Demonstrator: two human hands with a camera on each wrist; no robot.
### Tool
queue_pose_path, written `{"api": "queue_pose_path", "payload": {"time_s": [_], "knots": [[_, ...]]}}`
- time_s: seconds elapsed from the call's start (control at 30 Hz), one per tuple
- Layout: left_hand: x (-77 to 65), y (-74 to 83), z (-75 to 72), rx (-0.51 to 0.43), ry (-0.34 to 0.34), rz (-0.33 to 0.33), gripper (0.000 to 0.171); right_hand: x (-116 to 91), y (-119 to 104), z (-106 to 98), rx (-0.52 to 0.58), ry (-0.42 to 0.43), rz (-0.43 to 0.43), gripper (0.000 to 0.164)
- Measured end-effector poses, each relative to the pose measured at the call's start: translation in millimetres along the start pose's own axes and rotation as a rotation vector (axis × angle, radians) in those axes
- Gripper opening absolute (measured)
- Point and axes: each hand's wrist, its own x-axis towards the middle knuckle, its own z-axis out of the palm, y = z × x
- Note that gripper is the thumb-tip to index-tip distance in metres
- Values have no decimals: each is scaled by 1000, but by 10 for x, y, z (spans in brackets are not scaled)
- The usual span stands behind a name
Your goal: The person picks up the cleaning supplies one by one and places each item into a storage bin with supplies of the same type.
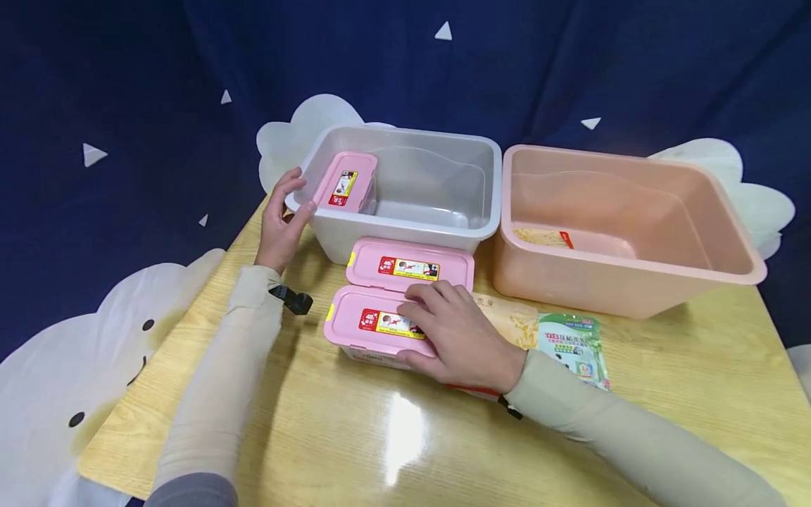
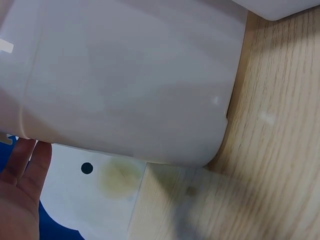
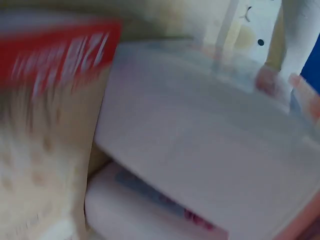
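At the centre of the head view, the front box (image 1: 375, 341) has a pale body, rounded pink lid (image 1: 347, 317) and red-and-yellow label (image 1: 391, 324). Its long axis runs left to right, yellow tab (image 1: 329, 312) leftward. The right hand (image 1: 459, 334) grips its right end, thumb in front; the left hand (image 1: 284, 222) holds the grey bin (image 1: 405, 225) by its left corner.

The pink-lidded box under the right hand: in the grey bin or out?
Out: the box is outside the grey bin, with another pink-lidded box between them.
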Motion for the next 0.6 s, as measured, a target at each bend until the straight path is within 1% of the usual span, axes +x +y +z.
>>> {"api": "queue_pose_path", "payload": {"time_s": [0.13,0.37,0.5,0.6], "knots": [[-1,34,-10,-5,8,-8,51,-18,-58,42,34,31,28,57],[-154,383,22,-25,0,-21,51,-20,-98,33,16,38,61,67],[-157,391,46,-18,-3,-24,51,-31,-104,22,6,43,65,68],[-158,391,67,-12,-9,-27,51,-48,-110,10,20,40,72,68]]}}
